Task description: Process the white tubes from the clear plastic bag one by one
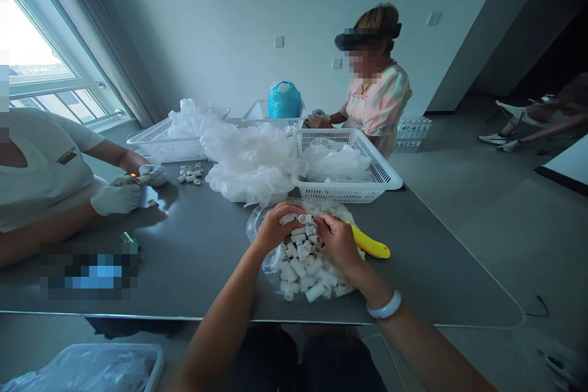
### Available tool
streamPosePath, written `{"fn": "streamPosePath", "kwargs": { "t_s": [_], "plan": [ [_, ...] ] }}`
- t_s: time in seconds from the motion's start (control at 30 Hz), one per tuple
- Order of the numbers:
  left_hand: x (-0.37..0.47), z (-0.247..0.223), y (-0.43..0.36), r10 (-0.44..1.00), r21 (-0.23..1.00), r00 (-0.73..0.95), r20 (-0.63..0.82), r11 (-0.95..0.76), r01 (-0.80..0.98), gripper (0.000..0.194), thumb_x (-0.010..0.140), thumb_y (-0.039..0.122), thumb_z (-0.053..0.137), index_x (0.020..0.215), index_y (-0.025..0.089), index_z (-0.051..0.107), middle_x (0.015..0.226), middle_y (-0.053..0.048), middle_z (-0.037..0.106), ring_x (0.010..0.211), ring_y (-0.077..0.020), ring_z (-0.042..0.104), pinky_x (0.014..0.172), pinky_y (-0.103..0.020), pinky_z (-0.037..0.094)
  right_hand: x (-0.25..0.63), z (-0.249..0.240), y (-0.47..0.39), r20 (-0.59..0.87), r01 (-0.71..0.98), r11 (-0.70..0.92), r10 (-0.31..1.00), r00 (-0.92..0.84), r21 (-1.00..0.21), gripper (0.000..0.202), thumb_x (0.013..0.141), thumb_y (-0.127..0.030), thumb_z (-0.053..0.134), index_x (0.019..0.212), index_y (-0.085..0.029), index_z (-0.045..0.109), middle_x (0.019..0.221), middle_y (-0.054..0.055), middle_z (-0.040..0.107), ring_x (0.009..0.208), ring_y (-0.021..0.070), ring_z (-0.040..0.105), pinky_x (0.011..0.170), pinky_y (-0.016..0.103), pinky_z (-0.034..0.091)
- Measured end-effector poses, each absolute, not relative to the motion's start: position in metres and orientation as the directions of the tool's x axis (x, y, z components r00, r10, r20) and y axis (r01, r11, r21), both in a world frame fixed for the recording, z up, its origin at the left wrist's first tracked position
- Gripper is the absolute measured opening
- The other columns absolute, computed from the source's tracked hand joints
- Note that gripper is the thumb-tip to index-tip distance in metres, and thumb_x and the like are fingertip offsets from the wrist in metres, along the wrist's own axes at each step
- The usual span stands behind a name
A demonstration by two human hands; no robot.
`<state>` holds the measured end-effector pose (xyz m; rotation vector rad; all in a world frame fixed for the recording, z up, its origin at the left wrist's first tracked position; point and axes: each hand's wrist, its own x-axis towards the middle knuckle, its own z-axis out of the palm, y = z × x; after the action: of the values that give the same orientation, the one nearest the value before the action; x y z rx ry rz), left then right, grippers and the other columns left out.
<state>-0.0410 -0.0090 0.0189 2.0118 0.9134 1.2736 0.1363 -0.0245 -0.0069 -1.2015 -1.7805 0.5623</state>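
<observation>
Over the piled fittings [298,267], the left hand [280,226] pinches a white fitting [302,218]; whether the right hand [340,245] grips the yellow handle [373,245] beside it is hidden. A wrist's nudge could roll pieces off the clear bag [255,222].

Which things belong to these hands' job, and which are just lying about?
In the job, seemingly: left hand, right hand, white fitting between them, heap of fittings below; perhaps the yellow handle.

Lying about, seemingly: blue bag, bottle packs, small green object.
</observation>
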Motion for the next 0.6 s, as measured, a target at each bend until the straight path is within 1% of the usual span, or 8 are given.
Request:
{"fn": "streamPosePath", "kwargs": {
  "t_s": [0.07, 0.1, 0.13, 0.2, 0.3, 0.43, 0.53, 0.6],
  "plan": [
    [-0.0404, 0.018, -0.0085, 0.799, 0.77, 0.307, 0.517, -0.59, 0.241, 0.017, 0.076, 0.033, 0.066, 0.087, 0.02, 0.066, 0.092, -0.006, 0.067, 0.094, -0.0188, 0.062, 0.084, -0.033, 0.049, 0.1359, -0.0069, -0.0237, 0.535, 0.486, 0.531, 0.832, -0.145, -0.694, 0.026, 0.089, -0.029, 0.039, 0.094, -0.022, 0.063, 0.094, 0.007, 0.065, 0.091, 0.0205, 0.061, 0.079, 0.036, 0.049],
    [-0.0401, 0.0175, -0.0083, 0.801, 0.772, 0.306, 0.514, -0.588, 0.241, 0.017, 0.075, 0.034, 0.066, 0.087, 0.02, 0.066, 0.092, -0.006, 0.067, 0.094, -0.0186, 0.062, 0.084, -0.032, 0.049, 0.1353, -0.0072, -0.0231, 0.583, 0.483, 0.575, 0.798, -0.153, -0.661, 0.025, 0.089, -0.027, 0.039, 0.098, -0.022, 0.062, 0.102, 0.008, 0.063, 0.099, 0.021, 0.058, 0.085, 0.037, 0.047],
    [-0.04, 0.017, -0.008, 0.803, 0.775, 0.305, 0.511, -0.584, 0.24, 0.018, 0.075, 0.034, 0.066, 0.087, 0.02, 0.066, 0.092, -0.006, 0.067, 0.094, -0.0185, 0.062, 0.085, -0.032, 0.049, 0.1347, -0.0077, -0.0226, 0.608, 0.484, 0.599, 0.777, -0.161, -0.638, 0.025, 0.089, -0.027, 0.04, 0.1, -0.022, 0.061, 0.105, 0.009, 0.062, 0.102, 0.0213, 0.056, 0.088, 0.038, 0.046],
    [-0.04, 0.0162, -0.0076, 0.81, 0.783, 0.302, 0.503, -0.575, 0.237, 0.018, 0.075, 0.034, 0.066, 0.087, 0.021, 0.066, 0.092, -0.006, 0.067, 0.093, -0.0183, 0.062, 0.085, -0.032, 0.049, 0.1334, -0.0093, -0.0216, 0.606, 0.494, 0.602, 0.776, -0.175, -0.627, 0.023, 0.088, -0.028, 0.042, 0.102, -0.022, 0.06, 0.099, 0.008, 0.063, 0.099, 0.0213, 0.056, 0.086, 0.039, 0.046],
    [-0.0401, 0.0152, -0.007, 0.825, 0.8, 0.296, 0.481, -0.551, 0.235, 0.018, 0.074, 0.034, 0.066, 0.087, 0.02, 0.066, 0.093, -0.006, 0.067, 0.093, -0.0185, 0.062, 0.085, -0.033, 0.049, 0.1324, -0.0123, -0.0203, 0.586, 0.506, 0.587, 0.789, -0.184, -0.631, 0.02, 0.088, -0.029, 0.044, 0.098, -0.021, 0.06, 0.089, 0.006, 0.063, 0.091, 0.0213, 0.058, 0.08, 0.038, 0.048],
    [-0.04, 0.0141, -0.006, 0.84, 0.817, 0.284, 0.462, -0.528, 0.231, 0.017, 0.073, 0.032, 0.067, 0.086, 0.02, 0.067, 0.093, -0.005, 0.068, 0.093, -0.0186, 0.062, 0.086, -0.033, 0.049, 0.132, -0.0154, -0.0186, 0.606, 0.508, 0.601, 0.775, -0.181, -0.617, 0.019, 0.088, -0.027, 0.042, 0.092, -0.021, 0.06, 0.086, 0.006, 0.063, 0.087, 0.0209, 0.058, 0.078, 0.037, 0.048],
    [-0.0396, 0.0123, -0.005, 0.858, 0.834, 0.26, 0.443, -0.501, 0.232, 0.017, 0.072, 0.031, 0.068, 0.086, 0.021, 0.067, 0.091, -0.004, 0.068, 0.092, -0.0179, 0.062, 0.085, -0.031, 0.048, 0.1319, -0.0156, -0.0181, 0.592, 0.512, 0.59, 0.785, -0.182, -0.624, 0.019, 0.087, -0.025, 0.043, 0.09, -0.022, 0.061, 0.083, 0.005, 0.062, 0.085, 0.0204, 0.058, 0.076, 0.036, 0.048],
    [-0.0394, 0.0102, -0.0044, 0.87, 0.846, 0.238, 0.432, -0.482, 0.229, 0.017, 0.071, 0.031, 0.068, 0.085, 0.02, 0.067, 0.09, -0.004, 0.068, 0.09, -0.0176, 0.062, 0.084, -0.03, 0.048, 0.1319, -0.0148, -0.0184, 0.582, 0.515, 0.584, 0.791, -0.188, -0.628, 0.02, 0.086, -0.021, 0.042, 0.088, -0.021, 0.062, 0.081, 0.005, 0.062, 0.083, 0.0201, 0.058, 0.075, 0.036, 0.048]
  ]
}}
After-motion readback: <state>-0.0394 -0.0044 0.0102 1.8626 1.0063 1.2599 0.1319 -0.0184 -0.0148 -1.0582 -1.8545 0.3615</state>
